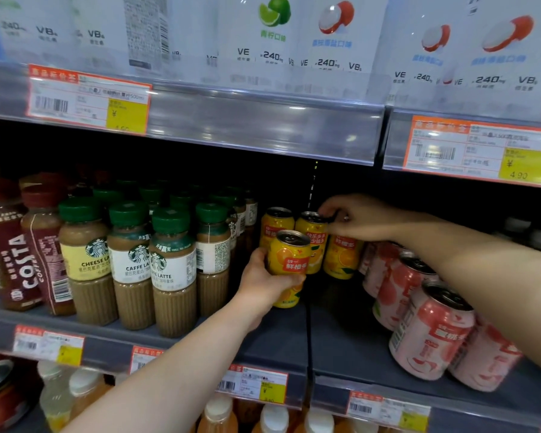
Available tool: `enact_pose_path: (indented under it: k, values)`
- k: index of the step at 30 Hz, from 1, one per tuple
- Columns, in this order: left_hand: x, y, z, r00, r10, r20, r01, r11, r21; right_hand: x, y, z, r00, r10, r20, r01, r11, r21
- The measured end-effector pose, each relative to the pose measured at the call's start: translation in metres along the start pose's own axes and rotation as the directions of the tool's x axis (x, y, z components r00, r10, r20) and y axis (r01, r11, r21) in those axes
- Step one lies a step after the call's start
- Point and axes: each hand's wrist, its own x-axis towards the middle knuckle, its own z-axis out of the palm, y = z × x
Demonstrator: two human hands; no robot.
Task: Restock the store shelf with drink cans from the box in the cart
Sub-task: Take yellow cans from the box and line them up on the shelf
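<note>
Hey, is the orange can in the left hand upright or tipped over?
Upright: the orange can in the left hand has its pull-tab top facing up.

Two bare forearms reach in from the lower left and the right edge of the frame. The right hand (359, 220), right of centre, wears a small silvery metal ring (346, 218) on one finger.

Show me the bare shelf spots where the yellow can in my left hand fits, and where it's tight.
Bare grey shelf floor lies in front of the standing yellow orange-drink cans, bordered left by the green-capped coffee bottles and right by the pink cans. Both flanks are packed tight. The left hand holds its yellow can over that gap's left edge.
</note>
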Motion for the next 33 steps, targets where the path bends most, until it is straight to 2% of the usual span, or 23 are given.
enact_pose_path:
  k: [6, 9, 12, 14, 17, 22, 25, 33]
  values:
    - [-0.008, 0.004, -0.007, 0.999, -0.022, 0.048, 0.020, 0.999, 0.049, 0.005, -0.032, 0.020, 0.979, -0.034, 0.202, 0.026, 0.999, 0.043]
    - [-0.029, 0.004, -0.015, 0.998, -0.004, 0.057, -0.005, 0.987, 0.162, 0.008, -0.043, 0.025, 0.961, -0.063, 0.271, 0.049, 0.997, 0.059]
    - [-0.049, 0.003, -0.026, 0.992, 0.076, 0.103, -0.106, 0.938, 0.329, 0.014, -0.051, 0.030, 0.966, -0.078, 0.246, 0.074, 0.997, 0.026]
    - [-0.059, 0.001, -0.035, 0.983, 0.109, 0.145, -0.165, 0.872, 0.461, 0.019, -0.056, 0.033, 0.974, -0.042, 0.222, 0.039, 0.999, 0.015]
    - [-0.067, -0.003, -0.045, 0.981, 0.092, 0.168, -0.180, 0.741, 0.647, 0.026, -0.059, 0.039, 0.983, 0.013, 0.182, -0.017, 1.000, 0.025]
    - [-0.075, -0.006, -0.051, 0.961, 0.084, 0.264, -0.266, 0.551, 0.791, 0.034, -0.061, 0.044, 0.987, 0.104, 0.120, -0.102, 0.995, -0.017]
    - [-0.075, -0.010, -0.051, 0.952, 0.104, 0.288, -0.299, 0.523, 0.798, 0.034, -0.061, 0.046, 0.985, 0.129, 0.116, -0.130, 0.992, -0.003]
    - [-0.071, -0.014, -0.054, 0.943, 0.125, 0.310, -0.327, 0.538, 0.777, 0.026, -0.067, 0.056, 0.981, 0.179, 0.074, -0.179, 0.984, -0.006]
